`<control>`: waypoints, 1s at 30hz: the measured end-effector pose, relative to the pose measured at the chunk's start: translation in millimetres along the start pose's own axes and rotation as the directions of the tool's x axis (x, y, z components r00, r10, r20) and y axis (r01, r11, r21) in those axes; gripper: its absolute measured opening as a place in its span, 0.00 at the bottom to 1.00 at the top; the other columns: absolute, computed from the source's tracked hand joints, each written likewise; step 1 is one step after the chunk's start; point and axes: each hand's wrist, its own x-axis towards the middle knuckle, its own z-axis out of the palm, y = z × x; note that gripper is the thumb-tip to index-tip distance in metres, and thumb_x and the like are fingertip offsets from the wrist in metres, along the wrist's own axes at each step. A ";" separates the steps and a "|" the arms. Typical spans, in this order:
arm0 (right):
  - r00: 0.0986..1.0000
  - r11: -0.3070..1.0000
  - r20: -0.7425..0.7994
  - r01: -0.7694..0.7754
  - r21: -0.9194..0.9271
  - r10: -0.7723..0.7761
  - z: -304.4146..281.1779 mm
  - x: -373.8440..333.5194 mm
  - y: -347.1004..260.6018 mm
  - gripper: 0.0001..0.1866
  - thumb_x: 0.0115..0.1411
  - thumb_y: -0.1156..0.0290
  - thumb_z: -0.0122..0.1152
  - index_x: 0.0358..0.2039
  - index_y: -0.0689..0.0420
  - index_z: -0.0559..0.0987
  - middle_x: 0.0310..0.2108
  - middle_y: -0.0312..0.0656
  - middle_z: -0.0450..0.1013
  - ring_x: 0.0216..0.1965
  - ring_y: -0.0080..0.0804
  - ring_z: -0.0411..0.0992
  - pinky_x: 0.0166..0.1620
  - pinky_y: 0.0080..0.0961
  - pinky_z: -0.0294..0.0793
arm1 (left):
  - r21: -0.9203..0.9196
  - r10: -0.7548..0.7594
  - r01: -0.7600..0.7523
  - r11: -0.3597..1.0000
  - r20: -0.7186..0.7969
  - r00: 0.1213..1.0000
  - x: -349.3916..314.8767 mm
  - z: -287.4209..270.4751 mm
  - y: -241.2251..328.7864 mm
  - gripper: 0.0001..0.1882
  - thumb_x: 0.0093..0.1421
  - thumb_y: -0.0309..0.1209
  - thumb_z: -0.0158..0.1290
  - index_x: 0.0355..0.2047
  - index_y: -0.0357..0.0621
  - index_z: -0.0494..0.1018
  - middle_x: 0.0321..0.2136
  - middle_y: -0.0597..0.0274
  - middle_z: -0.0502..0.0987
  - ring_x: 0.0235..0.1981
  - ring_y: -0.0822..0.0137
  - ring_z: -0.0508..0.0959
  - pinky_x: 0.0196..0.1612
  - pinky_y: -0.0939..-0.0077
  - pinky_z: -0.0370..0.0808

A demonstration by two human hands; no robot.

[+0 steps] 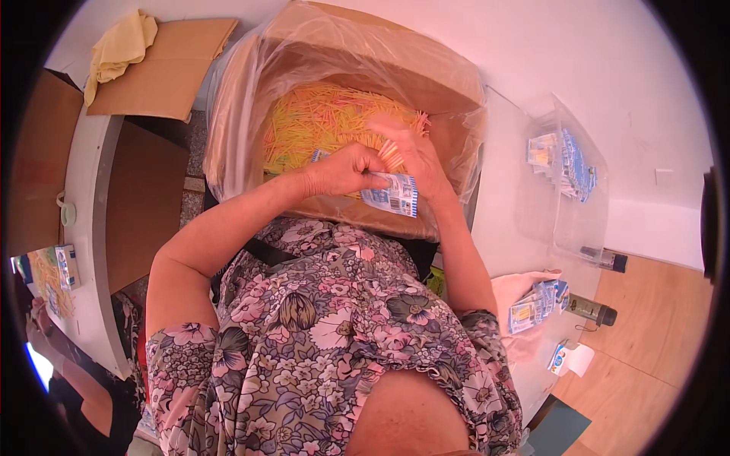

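Observation:
A blue-and-white printed packet point(397, 196) hangs from the closed fingers of my left hand point(346, 169), over the near edge of a large cardboard box point(456, 148). My right hand point(418, 159), slightly blurred, closes round a bunch of thin orange-pink sticks point(391, 154) just above the packet. Whether the bunch's lower end is inside the packet, I cannot tell. Loose thin yellow and pink sticks point(319, 114) heap up in the box, which is lined with clear plastic point(236, 129). Behind my left hand shows a bit of blue printed packaging point(319, 155).
On the white table point(509, 205) to the right stands a clear bin point(585, 220) of blue packets point(574, 167). Nearer lie more packets point(536, 308) on a pink cloth point(517, 342), beside a dark bottle point(589, 310). At left, another person's arm point(84, 387) shows near a white table edge point(106, 251).

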 end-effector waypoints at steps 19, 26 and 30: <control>0.723 0.959 -0.667 -0.281 -0.042 0.182 -44.7 -17.2 3.8 0.10 0.52 0.72 0.61 0.17 0.60 0.73 0.15 0.32 0.68 0.17 0.17 0.64 0.22 0.19 0.63 | -0.304 -0.103 0.035 0.952 -0.210 0.972 18.2 -0.1 -34.3 0.05 0.51 0.19 0.56 0.30 0.35 0.78 0.32 0.63 0.75 0.34 0.73 0.74 0.38 0.80 0.71; 0.807 0.875 -0.355 -0.382 0.296 0.472 -36.5 -15.2 -13.7 0.11 0.53 0.73 0.59 0.16 0.61 0.71 0.15 0.28 0.65 0.18 0.14 0.60 0.21 0.16 0.59 | -0.376 -0.102 0.032 0.926 -0.168 0.981 24.7 1.0 -29.5 0.08 0.48 0.18 0.57 0.31 0.37 0.79 0.39 0.59 0.74 0.40 0.71 0.74 0.45 0.79 0.70; 0.864 0.940 -0.444 -0.319 -0.121 0.236 -34.1 -13.1 -1.7 0.12 0.55 0.71 0.60 0.17 0.59 0.70 0.15 0.31 0.68 0.18 0.12 0.63 0.20 0.15 0.61 | -0.391 -0.047 -0.015 0.920 -0.149 0.988 24.3 -1.6 -27.6 0.07 0.48 0.18 0.57 0.30 0.37 0.79 0.40 0.59 0.74 0.41 0.70 0.73 0.46 0.79 0.69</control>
